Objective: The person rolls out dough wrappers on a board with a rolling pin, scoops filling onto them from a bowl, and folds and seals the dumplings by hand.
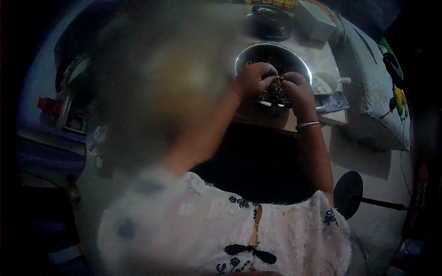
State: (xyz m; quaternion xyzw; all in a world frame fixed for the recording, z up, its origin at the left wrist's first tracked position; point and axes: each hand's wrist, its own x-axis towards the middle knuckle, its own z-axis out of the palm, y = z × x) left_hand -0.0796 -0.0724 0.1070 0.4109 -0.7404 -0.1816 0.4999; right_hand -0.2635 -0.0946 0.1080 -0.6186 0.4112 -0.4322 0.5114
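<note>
Over a round metal bowl (305, 70), both hands meet near its front rim. The bowl holds dark, leafy or crumbly bits (275, 95). My left hand (254, 79) has its fingers pinched together above the bits. Facing it from the right, my right hand (299, 92) is closed in a pinch too, with a light bangle on the wrist. The fingertips nearly touch; whatever lies between them is too small to make out.
Behind the bowl are a dark round pan (271, 23) and a white box (315, 22). A clear packet (334, 102) lies right of the bowl. A round dark disc on a rod (348, 195) stands lower right. Blur covers the left-centre view.
</note>
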